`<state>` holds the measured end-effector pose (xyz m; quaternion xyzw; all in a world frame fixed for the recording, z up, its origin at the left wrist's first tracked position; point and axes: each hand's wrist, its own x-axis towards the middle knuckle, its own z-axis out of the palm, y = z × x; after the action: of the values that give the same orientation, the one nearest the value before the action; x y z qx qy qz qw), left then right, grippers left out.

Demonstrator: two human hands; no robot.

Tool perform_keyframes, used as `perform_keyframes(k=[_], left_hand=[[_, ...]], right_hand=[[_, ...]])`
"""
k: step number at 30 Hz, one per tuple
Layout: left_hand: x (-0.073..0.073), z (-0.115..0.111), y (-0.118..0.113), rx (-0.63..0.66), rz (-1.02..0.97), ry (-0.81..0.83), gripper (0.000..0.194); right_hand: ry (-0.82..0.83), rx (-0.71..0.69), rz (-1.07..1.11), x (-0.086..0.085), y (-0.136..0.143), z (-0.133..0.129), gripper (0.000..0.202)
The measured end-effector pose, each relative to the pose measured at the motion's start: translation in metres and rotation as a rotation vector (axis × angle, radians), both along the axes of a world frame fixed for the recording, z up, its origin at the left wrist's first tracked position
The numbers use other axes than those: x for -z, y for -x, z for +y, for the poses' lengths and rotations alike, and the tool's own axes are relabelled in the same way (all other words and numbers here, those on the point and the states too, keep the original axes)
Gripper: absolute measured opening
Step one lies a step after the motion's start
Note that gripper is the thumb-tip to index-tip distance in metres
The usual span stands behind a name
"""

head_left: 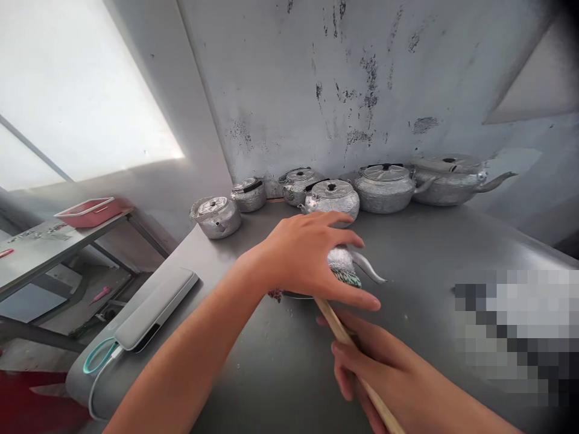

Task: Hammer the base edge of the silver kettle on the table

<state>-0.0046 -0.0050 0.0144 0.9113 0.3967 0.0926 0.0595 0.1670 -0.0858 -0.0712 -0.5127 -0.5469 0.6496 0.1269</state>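
My left hand (307,253) is spread over a small silver kettle (340,259), its fingers and thumb apart. Most of that kettle is hidden behind the hand; a curved spout (368,268) and a patterned green-and-white band (346,278) show past it. Whether the palm touches the kettle I cannot tell. Closed around a pale wooden stick (333,321), my right hand (375,367) is just below and to the right. The stick slants up toward the kettle, and its upper end disappears beneath my left thumb.
Several silver kettles stand along the wall, among them one with a black handle (384,190) and a long-spouted one (446,184). A grey power bank (156,307) with a cable lies on the grey table (271,380). Left, a pink basket (90,212) rests on another table.
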Motion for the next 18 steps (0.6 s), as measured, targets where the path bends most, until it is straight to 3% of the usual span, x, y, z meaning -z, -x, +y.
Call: perform_keyframes(k=[2,5,11,18], left_hand=[[0.000,-0.002,0.000,-0.044,-0.002,-0.014,0.075],[-0.001,-0.004,0.000,-0.086,0.009,-0.016,0.068],[-0.002,-0.005,-0.001,-0.050,0.006,-0.033,0.062],[-0.001,-0.002,-0.001,-0.079,-0.002,-0.022,0.053]], right_hand=[[0.015,-0.029,-0.002,0.001,0.000,-0.002,0.028],[0.018,-0.038,-0.070,0.001,0.001,-0.004,0.032],[-0.080,0.007,-0.043,0.001,0.008,-0.009,0.032],[-0.036,0.048,-0.012,-0.001,0.011,-0.008,0.035]])
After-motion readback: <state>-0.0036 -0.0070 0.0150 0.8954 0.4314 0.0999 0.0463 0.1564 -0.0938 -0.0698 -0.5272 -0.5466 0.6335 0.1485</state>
